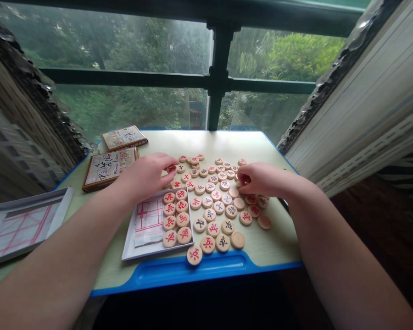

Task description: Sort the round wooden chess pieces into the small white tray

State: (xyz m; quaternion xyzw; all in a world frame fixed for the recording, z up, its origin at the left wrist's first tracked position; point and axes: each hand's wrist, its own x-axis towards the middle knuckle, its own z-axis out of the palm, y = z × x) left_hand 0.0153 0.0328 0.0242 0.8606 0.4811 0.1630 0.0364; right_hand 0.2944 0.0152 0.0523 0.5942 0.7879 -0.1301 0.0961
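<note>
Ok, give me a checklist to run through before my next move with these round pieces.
1. Pieces in the white box all red: ok, two columns of four.
2. Loose pieces sorted by colour: not ok, red and black mixed.
3. All loose pieces character-up: not ok, blank piece near the front.
4. Front red piece clear of the blue trim: not ok, overlaps it.
5. Left hand grip: cannot tell.

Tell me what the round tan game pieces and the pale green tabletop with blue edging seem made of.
Round tan game pieces: probably smooth wood, from their warm colour and rounded rims; imitation is possible.
Pale green tabletop: likely satin laminate, given its even, softly shining surface.
Blue edging: apparently moulded plastic, judging by its solid colour and rounded trough.
</note>
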